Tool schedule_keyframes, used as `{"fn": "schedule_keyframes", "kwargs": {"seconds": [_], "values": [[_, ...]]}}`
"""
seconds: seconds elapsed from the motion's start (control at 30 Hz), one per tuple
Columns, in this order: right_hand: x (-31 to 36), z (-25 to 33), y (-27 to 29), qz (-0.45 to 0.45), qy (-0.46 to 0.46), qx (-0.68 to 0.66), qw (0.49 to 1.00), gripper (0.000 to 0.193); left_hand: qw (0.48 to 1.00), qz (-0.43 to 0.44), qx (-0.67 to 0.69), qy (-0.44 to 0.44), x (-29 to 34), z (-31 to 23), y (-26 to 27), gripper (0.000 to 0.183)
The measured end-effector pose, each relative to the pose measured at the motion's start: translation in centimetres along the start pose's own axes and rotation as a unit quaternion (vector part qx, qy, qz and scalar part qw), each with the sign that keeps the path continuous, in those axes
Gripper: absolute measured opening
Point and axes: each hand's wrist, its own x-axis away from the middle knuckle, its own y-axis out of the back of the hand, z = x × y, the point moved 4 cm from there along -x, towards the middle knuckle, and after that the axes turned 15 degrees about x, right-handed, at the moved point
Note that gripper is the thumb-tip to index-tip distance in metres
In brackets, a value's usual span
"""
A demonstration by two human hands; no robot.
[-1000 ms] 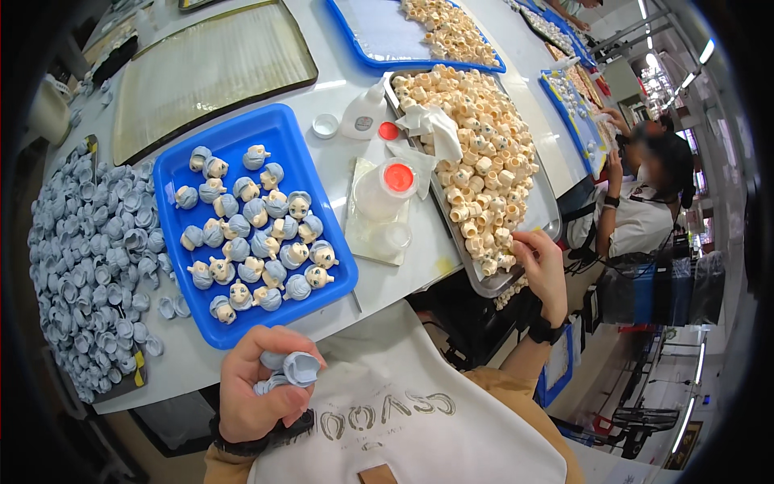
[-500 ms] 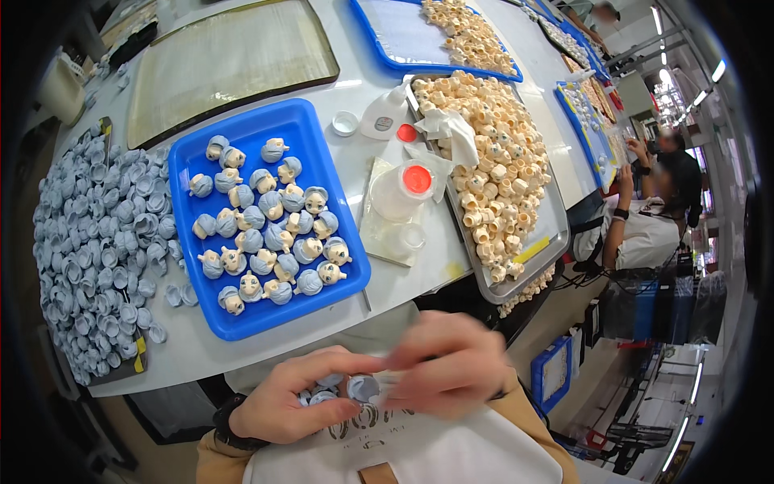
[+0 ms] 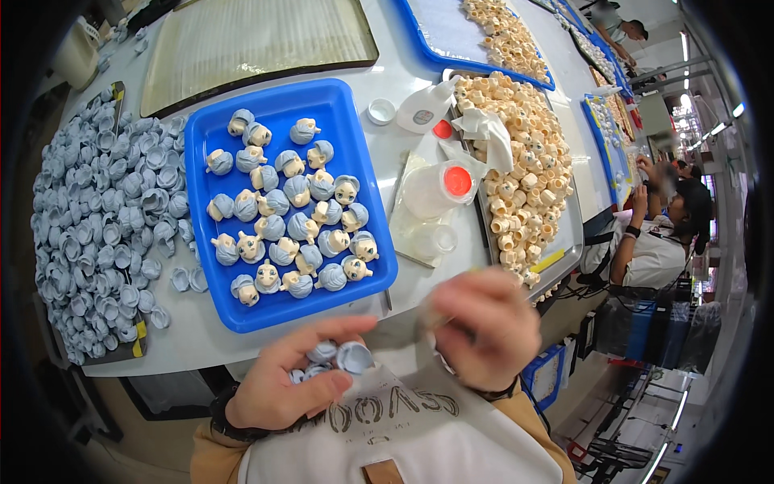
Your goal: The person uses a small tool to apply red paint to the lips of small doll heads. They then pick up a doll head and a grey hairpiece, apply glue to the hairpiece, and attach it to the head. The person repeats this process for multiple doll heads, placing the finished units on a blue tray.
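Note:
My left hand [image 3: 278,391] is curled, palm up, around several hollow blue-grey doll hair pieces [image 3: 353,357]. One of them sits at the fingertips with its open side up. My right hand [image 3: 488,331] hovers to the right, apart from the left hand and near the table's front edge. Its fingers look curled together but are smeared by motion, and I cannot make out what they hold. Beyond my hands a blue tray [image 3: 387,274] carries several doll heads [image 3: 297,190] with painted faces and blue-grey hair fitted on.
Loose blue-grey hair pieces [image 3: 105,234] are heaped at left. At right, a metal tray [image 3: 571,256] bears a pile of skin-coloured head parts [image 3: 520,185]. Between stand a white bottle [image 3: 423,109], a red-topped clear container [image 3: 431,194] and a small cup [image 3: 381,111]. Co-workers [image 3: 653,242] sit farther right.
My right hand has moved away from the left hand, to the right and slightly up. The left hand still holds the hair pieces. The view has shifted a little.

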Motion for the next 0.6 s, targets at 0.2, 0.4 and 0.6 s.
{"fn": "schedule_keyframes", "kwargs": {"seconds": [0.2,0.4,0.6], "values": [[-1.0,-4.0,1.3,-0.020,-0.059,0.182,0.981,0.034,0.988,-0.018,0.104,-0.112,-0.3,0.5,0.9,0.040],[-1.4,-4.1,0.0,0.012,-0.048,0.184,0.982,0.030,0.986,-0.013,0.110,-0.121,-0.2,0.5,1.0,0.038],[-1.4,-4.3,-0.2,0.027,-0.032,0.220,0.975,0.030,0.988,-0.025,0.091,-0.124,-0.1,0.6,1.0,0.039]]}}
